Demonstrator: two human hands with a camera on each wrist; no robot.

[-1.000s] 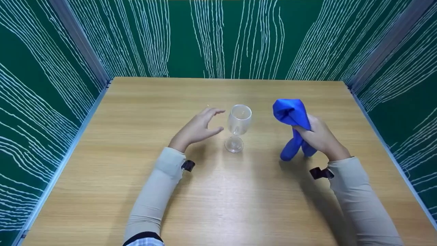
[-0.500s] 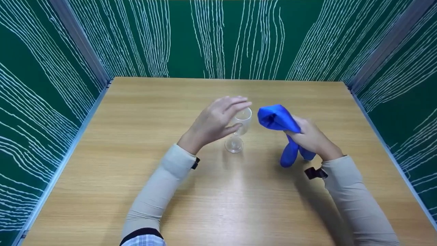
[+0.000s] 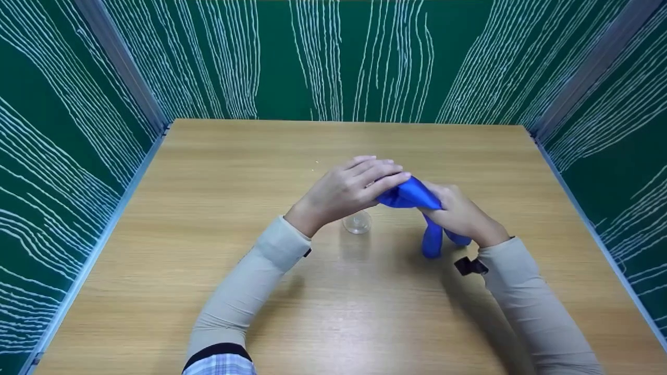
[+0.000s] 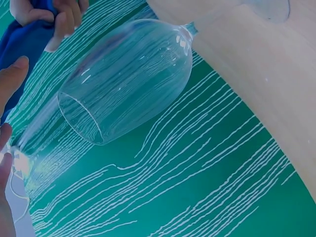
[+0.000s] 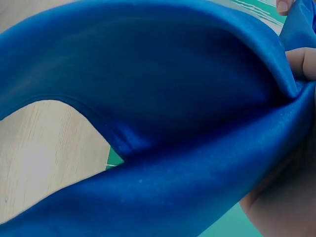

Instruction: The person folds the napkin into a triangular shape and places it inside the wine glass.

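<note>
A clear wine glass (image 3: 357, 224) stands upright on the table; only its foot shows below my left hand in the head view, while the left wrist view shows its bowl (image 4: 131, 81) with nothing in it. My right hand (image 3: 461, 211) grips a shiny blue cloth (image 3: 411, 194) in its middle, with folded ends hanging beneath. My left hand (image 3: 351, 190) reaches over the glass with fairly straight fingers, their tips at the cloth's upper end. The left thumb (image 4: 12, 79) lies against the cloth in the left wrist view. Loose cloth folds fill most of the right wrist view.
The wooden table (image 3: 234, 172) is bounded by green walls (image 3: 458, 57) with wavy white lines at the back and both sides. Grey corner posts (image 3: 125, 65) rise at its far corners. Small dark wrist cameras (image 3: 470, 266) sit at the cuffs.
My left hand has moved right, over the glass, to the blue cloth. My right hand has brought the cloth left toward it. The glass foot has stayed in place.
</note>
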